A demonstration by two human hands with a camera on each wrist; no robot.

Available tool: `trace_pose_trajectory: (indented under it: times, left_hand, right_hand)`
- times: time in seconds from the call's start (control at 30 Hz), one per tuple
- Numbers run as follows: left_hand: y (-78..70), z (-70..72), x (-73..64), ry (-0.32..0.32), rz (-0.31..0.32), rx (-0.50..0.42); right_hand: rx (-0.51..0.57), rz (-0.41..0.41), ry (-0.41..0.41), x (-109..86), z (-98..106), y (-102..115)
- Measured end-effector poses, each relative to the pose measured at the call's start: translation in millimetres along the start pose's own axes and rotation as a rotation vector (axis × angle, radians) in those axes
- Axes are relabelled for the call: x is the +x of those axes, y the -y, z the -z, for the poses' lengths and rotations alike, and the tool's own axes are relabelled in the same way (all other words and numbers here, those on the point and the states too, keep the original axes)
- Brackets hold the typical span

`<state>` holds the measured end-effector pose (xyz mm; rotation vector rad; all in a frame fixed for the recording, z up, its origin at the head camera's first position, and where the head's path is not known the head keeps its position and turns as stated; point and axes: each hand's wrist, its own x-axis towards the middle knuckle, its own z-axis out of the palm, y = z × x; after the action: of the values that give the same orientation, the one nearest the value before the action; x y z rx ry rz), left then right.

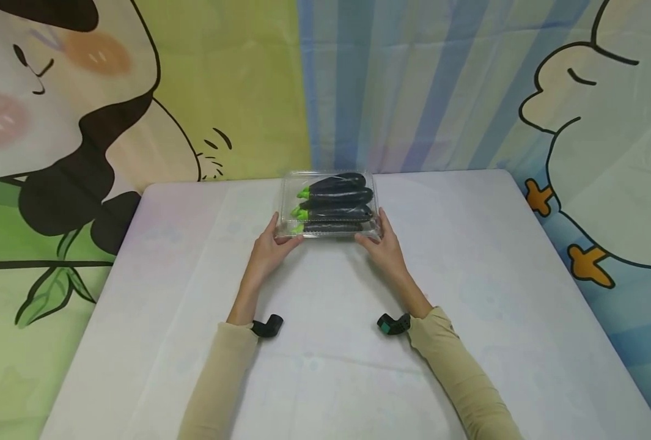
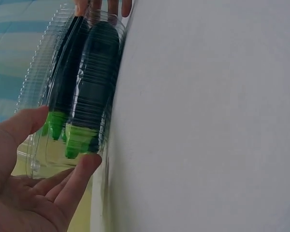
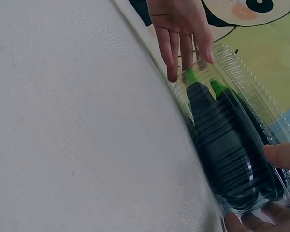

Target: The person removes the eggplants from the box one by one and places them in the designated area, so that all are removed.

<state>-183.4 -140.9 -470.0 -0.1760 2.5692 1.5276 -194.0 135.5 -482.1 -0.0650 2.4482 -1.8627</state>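
Observation:
A clear ribbed plastic box (image 1: 284,198) is at the far edge of the table. Inside lie several dark eggplants (image 1: 338,197), side by side, their green stem ends toward the left. My left hand (image 1: 267,250) grips the box's left end; in the left wrist view its thumb lies over the lid side and its fingers are underneath. At the opposite end my right hand (image 1: 387,247) holds the box the same way, thumb toward the near edge. The right wrist view shows the eggplants (image 3: 222,140) lengthwise through the plastic, between both hands.
A white cloth covers the table (image 1: 336,366). Close behind its far edge hangs a cartoon-printed curtain (image 1: 248,91), which also runs along both sides. Small black wrist devices sit at the left sleeve (image 1: 220,373) and the right sleeve (image 1: 463,373).

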Motion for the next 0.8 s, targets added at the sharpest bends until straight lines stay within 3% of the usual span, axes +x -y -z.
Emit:
trace_pose_trajectory:
  times: [0.13,0.27,0.37,0.6,0.8]
  left_hand:
    - [-0.9,0.8,-1.1,-0.005,-0.016,0.022]
    - [-1.1,1.5,-1.2,0.015,-0.023,-0.017]
    - [-1.3,2.3,-1.5,0.029,-0.018,-0.045]
    - [-2.1,3.3,-3.4,0.070,0.024,-0.100]
    - [-2.4,3.7,-4.3,0.055,0.016,-0.111]
  right_hand:
    - [0.029,-0.021,0.015,-4.1,3,13]
    - [0.013,-0.017,0.011,-3.1,5,14]
    - [-0.026,0.013,-0.009,2.1,4,3]
    - [-0.046,0.019,-0.015,0.5,5,3]
    - [-0.059,0.018,-0.019,-1.8,3,5]
